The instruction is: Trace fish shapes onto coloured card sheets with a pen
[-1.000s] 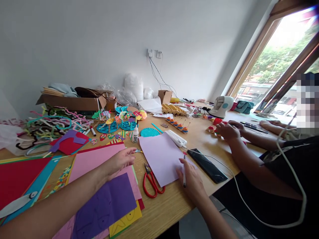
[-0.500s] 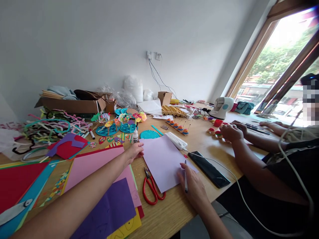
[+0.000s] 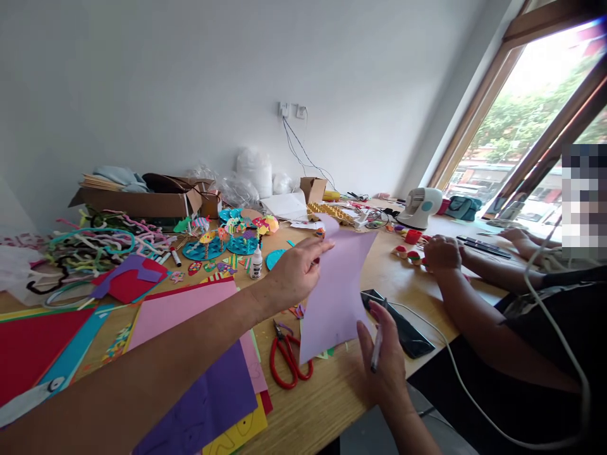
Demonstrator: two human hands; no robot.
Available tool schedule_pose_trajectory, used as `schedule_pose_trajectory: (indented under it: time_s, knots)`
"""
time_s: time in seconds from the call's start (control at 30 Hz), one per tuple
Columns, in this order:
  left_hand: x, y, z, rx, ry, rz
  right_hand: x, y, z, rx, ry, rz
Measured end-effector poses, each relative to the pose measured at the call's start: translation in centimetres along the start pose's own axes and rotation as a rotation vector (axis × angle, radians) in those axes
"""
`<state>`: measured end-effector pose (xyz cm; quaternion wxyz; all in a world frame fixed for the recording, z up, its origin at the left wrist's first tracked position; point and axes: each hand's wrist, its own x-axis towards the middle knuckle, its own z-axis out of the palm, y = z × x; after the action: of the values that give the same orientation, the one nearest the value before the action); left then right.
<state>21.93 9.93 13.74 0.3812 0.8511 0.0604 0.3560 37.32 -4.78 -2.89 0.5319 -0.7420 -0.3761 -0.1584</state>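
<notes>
A sheet of lilac paper (image 3: 334, 291) is raised off the table, bent and tilted upright. My left hand (image 3: 303, 268) pinches it near its upper left edge, fingers closed. Against the thumb side of my right hand (image 3: 386, 354) lies a slim pen (image 3: 376, 351), held at the sheet's lower right; whether the fingers touch the paper is unclear. Red-handled scissors (image 3: 289, 360) lie beside the sheet's lower left corner. Small cut paper scraps (image 3: 327, 354) show under it. A black phone (image 3: 408, 332) rests behind my right hand.
Left are stacked coloured sheets (image 3: 190, 309) and a heap of pipe cleaners (image 3: 104, 243). A white glue bottle (image 3: 256, 264) stands beyond my left forearm, near blue paper-fish crafts (image 3: 203, 246). A co-worker's hands (image 3: 443, 253) work at right. A white cable (image 3: 450, 354) hangs over the table edge.
My left hand has moved right and lifted the lilac sheet from the table, uncovering scraps beneath it. My right hand, still with the pen, has shifted slightly right and turned.
</notes>
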Motion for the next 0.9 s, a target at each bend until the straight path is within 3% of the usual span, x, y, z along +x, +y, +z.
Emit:
schedule_pose_trajectory:
  time_s: [0.17,0.3,0.43,0.5,0.7,0.8,0.9]
  knots:
    - [-0.8,4.8,-2.2,-0.174,0.074,0.233,-0.3,-1.5,-2.7,0.323,0.072,0.289]
    - [-2.0,7.5,-4.8,-0.194,0.225,0.166,-0.2,-5.2,-5.1,0.626,-0.070,0.454]
    - [-3.2,8.6,-7.3,-0.142,0.366,0.141,-0.3,-10.1,-6.0,0.803,-0.166,0.441]
    - [-3.9,8.5,-8.3,-0.198,0.392,0.131,-0.3,-12.2,-5.7,0.830,-0.245,0.451]
    - [-6.6,7.2,-11.7,-0.338,0.416,0.021,0.7,-16.0,-2.8,0.889,-0.400,0.311]
    - [-8.3,6.2,-13.7,-0.325,0.376,-0.087,1.2,-17.4,-0.9,0.939,-0.462,0.330]
    - [-10.1,5.4,-16.0,-0.251,0.441,-0.146,1.7,-18.6,0.6,0.954,-0.471,0.291]
